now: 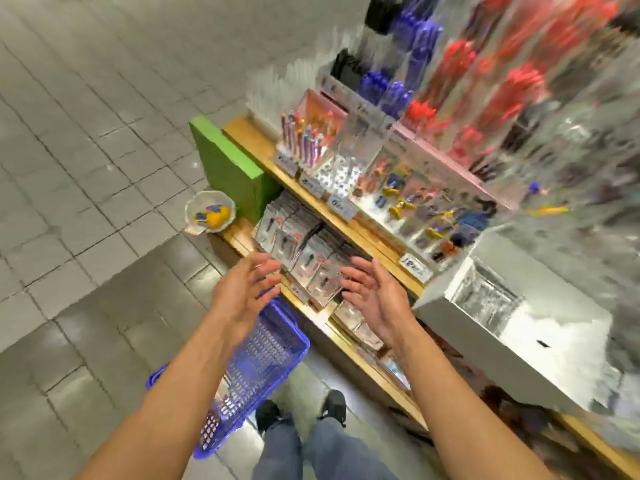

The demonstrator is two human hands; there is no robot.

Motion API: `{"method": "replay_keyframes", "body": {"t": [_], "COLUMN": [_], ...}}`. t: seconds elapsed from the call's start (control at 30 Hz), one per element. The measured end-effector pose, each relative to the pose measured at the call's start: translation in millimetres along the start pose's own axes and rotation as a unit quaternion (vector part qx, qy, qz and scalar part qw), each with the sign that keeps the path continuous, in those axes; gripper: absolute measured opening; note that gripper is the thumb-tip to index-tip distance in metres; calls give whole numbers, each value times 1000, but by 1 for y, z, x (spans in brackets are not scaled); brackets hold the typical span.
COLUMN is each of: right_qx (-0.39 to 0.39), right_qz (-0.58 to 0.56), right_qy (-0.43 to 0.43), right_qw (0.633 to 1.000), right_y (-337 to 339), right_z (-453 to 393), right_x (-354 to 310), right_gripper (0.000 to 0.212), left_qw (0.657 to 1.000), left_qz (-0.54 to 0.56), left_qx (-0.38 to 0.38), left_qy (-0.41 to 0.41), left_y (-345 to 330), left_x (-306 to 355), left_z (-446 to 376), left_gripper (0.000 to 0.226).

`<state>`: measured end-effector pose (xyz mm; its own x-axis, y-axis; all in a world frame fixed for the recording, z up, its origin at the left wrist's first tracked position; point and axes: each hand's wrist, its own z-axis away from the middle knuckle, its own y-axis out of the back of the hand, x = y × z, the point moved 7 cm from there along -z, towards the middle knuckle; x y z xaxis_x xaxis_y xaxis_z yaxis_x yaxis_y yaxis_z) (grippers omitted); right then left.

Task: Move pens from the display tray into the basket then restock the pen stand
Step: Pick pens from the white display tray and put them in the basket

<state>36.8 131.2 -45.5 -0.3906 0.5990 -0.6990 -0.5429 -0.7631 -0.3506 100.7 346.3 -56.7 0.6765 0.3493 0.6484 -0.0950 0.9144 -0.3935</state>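
1. Low in the middle of the frame, the left hand [242, 292] and the right hand [372, 296] are raised side by side with a gap between them, palms turned toward each other, fingers spread and loosely bent; both hold nothing.
2. Just below the left hand and partly hidden by its forearm, the blue perforated plastic basket [263, 362] sits on the grey tiled floor [86, 168], beside the person's dark shoes [301, 408]. Whether it has pens inside I cannot tell.
3. Beyond the fingertips, a wooden two-tier shelf [374, 240] carries flat carded packets [304, 251] on its lower level.
4. On the upper level, right of centre, clear compartments hold upright pastel pens [304, 140] and novelty-topped pens [415, 206].
5. Toward the upper right, badly blurred, a tall clear acrylic pen stand [460, 71] shows banks of blue, black and red pens.
6. At the shelf's left end stand a green panel [228, 161] and a small glass dish [209, 213] with yellow and blue contents.
7. My judgement: this looks like the reach toward the display, with no pens in hand. The next move calls for lifting the hands toward a pen compartment, gathering a bundle, and lowering it into the basket below.
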Motion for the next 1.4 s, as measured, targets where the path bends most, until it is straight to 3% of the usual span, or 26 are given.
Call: {"method": "replay_keyframes", "body": {"t": [0.3,0.5,0.8,0.97,1.17,1.27,1.4], "right_qx": [89,157,237,277,347,321,302], "right_qz": [-72,-54,-2,95,309,475,606], "right_qy": [84,96,55,35,16,11,-34], "right_qw": [990,981,970,956,885,820,735], "right_y": [146,245,339,363,383,381,376], "right_z": [60,78,70,36,-6,-32,-57], "right_x": [-66,-84,-97,-103,-114,-130,-142], "right_gripper": [42,34,17,12,19,29,27], "left_qw": [982,963,937,914,884,876,864], "left_qz": [-123,-187,-267,-323,-379,-392,-405], "left_qx": [-137,-177,-196,-209,-217,-218,-227], "left_qy": [46,76,111,129,165,179,195], "left_y": [-175,-263,-341,-363,-376,-378,-377], "left_x": [-49,-99,-165,-186,-206,-210,-212], "left_z": [15,16,11,-4,-28,-42,-52], "left_gripper": [22,20,22,24,23,23,23]}}
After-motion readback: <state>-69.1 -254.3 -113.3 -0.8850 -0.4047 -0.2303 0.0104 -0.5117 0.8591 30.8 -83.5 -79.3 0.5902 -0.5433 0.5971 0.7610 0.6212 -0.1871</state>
